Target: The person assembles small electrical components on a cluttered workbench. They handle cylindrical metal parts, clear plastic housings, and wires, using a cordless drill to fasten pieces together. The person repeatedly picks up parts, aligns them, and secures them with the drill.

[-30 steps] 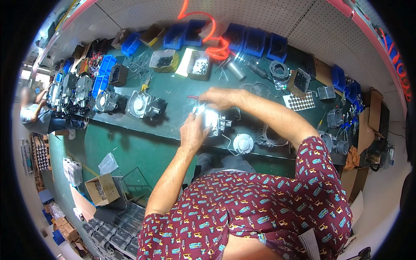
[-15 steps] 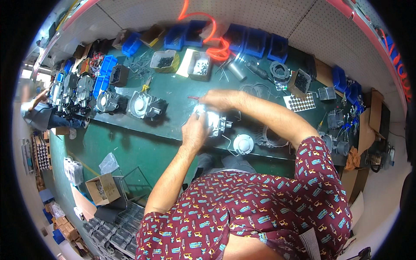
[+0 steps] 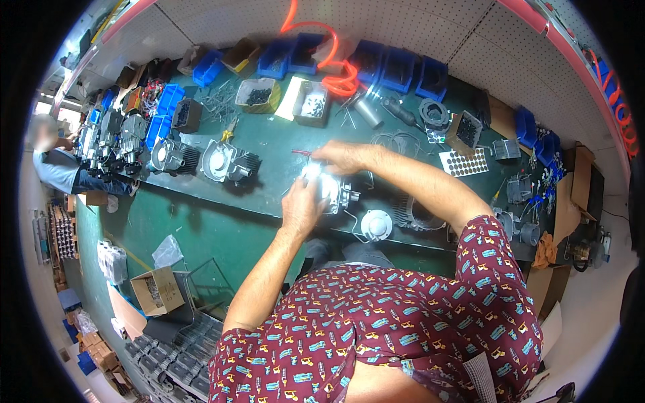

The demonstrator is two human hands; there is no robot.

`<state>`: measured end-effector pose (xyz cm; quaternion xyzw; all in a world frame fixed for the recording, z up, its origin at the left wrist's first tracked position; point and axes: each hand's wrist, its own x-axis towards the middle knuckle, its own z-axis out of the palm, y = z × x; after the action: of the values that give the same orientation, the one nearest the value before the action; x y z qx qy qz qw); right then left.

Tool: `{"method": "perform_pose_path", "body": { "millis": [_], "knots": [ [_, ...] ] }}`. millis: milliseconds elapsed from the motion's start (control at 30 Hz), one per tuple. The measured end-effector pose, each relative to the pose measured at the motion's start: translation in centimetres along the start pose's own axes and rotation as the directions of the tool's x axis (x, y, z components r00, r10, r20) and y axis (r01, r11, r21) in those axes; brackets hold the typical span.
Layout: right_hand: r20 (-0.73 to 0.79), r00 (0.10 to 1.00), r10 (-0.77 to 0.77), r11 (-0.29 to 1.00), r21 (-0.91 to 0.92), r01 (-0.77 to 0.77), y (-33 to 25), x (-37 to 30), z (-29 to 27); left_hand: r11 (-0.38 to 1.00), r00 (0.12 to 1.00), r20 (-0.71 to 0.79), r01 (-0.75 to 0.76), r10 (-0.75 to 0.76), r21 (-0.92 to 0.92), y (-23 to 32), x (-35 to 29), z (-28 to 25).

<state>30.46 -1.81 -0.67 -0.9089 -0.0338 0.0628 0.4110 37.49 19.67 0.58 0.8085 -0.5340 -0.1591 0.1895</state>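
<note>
Housing sat nr bench front edge, your L hand at its left, R hand at its far side, couldn't tell either grip

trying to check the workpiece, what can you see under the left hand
A silver metal housing shows just right of the left hand. Whatever lies directly beneath the hand is covered, and bright glare hides detail beyond it.

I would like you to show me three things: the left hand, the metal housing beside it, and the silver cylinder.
Left hand point(image 3: 302, 204): head view, on the back of the hand.
Metal housing point(image 3: 334, 195): head view, on its uncovered part.
Silver cylinder point(image 3: 368, 112): head view, on the middle of its side.
</note>
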Motion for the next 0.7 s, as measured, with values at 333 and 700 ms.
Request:
{"method": "perform_pose_path", "body": {
  "millis": [333,700],
  "knots": [
    [-0.115,0.992,0.055,0.996,-0.062,-0.062,-0.4,-0.3,1.4,0.998,0.999,0.03,0.02,-0.021,0.053,0.0,0.0,0.3],
    [-0.395,0.855,0.337,0.927,-0.018,-0.374,-2.1,-0.8,4.8,0.996,0.998,0.067,-0.003,-0.003,0.085,-0.2,0.5,0.4]
  ]
}}
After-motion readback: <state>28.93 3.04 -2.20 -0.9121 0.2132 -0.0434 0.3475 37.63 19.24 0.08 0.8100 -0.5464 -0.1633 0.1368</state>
